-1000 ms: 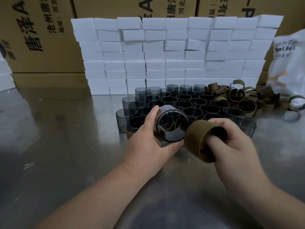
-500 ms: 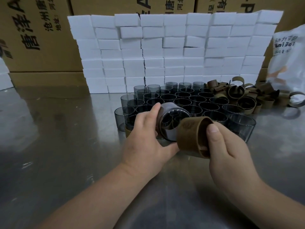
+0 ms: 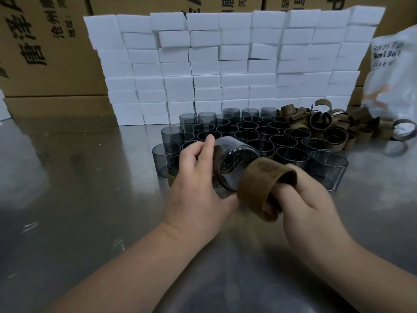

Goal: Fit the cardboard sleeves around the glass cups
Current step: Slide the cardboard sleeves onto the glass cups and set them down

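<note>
While the left hand (image 3: 198, 184) holds one glass cup (image 3: 234, 161) on its side just in front of the cluster of standing cups (image 3: 248, 134), we note its fingers curled round the wall with the thumb beneath, leaving the near end clear. We judge the tilt deliberate: it presents that end to the cardboard sleeve (image 3: 264, 186), which meets the cup's rim. The right hand (image 3: 311, 206) grips the sleeve with fingers hooked inside the ring, apparently to keep it round for sliding on. We cannot tell whether the sleeve has passed the rim. The pile of loose sleeves (image 3: 334, 125) lies right of the cluster, handy to the right hand. The white foam blocks (image 3: 225, 64) stand stacked behind the cluster. Most standing cups are bare, so we judge the task early.
</note>
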A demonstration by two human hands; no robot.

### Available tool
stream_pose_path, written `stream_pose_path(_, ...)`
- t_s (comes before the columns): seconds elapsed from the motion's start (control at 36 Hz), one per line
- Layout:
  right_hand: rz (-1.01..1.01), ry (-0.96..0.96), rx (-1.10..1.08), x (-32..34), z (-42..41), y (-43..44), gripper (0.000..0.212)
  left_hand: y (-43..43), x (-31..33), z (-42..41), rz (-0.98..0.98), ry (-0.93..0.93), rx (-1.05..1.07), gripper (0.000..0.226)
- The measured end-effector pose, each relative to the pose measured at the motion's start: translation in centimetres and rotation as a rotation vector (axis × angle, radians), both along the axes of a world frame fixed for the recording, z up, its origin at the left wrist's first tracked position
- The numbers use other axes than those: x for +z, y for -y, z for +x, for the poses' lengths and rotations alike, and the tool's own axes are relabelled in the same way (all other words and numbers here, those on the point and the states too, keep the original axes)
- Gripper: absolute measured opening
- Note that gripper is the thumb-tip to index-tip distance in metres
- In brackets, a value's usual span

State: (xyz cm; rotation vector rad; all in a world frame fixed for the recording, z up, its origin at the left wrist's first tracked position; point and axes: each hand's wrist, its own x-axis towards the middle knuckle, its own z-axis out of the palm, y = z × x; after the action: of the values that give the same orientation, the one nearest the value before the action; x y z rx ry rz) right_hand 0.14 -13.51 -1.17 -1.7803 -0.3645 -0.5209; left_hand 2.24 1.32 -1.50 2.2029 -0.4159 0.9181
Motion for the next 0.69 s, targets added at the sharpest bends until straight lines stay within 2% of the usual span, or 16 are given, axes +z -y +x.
stream_pose_path(0.14, 0.150, -0.078, 0.063, -0.3, 0.4, -0.2, 0.017, 0.2, 0.0, -0.2, 0.002, 0.043, -0.037, 0.095)
stream_pose_path(0.22, 0.175, -0.141, 0.116, -0.3, 0.3, -0.5, 0.031, 0.2, 0.0, -0.3, 0.032, 0.098, -0.030, 0.092)
stream_pose_path(0.31, 0.190, -0.142, 0.129, -0.2, 0.2, -0.8, 0.037, 0.2, 0.2, -0.5, 0.054, 0.126, -0.035, 0.085)
stream_pose_path(0.42, 0.185, -0.159, 0.108, -0.6, 0.3, -0.6, 0.055, 0.4, 0.1, -0.5, 0.039, 0.154, -0.058, 0.086)
stream_pose_path(0.5, 0.235, -0.146, 0.085, -0.7, 0.3, -0.5, 0.054, 0.4, 0.1, -0.7, 0.063, 0.140, -0.141, 0.087)
stream_pose_path(0.56, 0.270, -0.123, 0.070, -0.6, 0.3, -0.3, 0.054, 0.3, 0.2, -1.0, 0.091, 0.065, -0.246, 0.083)
stream_pose_path(0.61, 0.260, -0.118, 0.058, -0.5, 0.3, -0.1, 0.056, 0.3, 0.3, -1.4, 0.087, -0.039, -0.333, 0.082)
stream_pose_path(0.69, 0.230, -0.127, 0.047, -0.3, 0.2, -0.2, 0.057, 0.5, 0.2, -1.6, 0.064, -0.077, -0.362, 0.082)
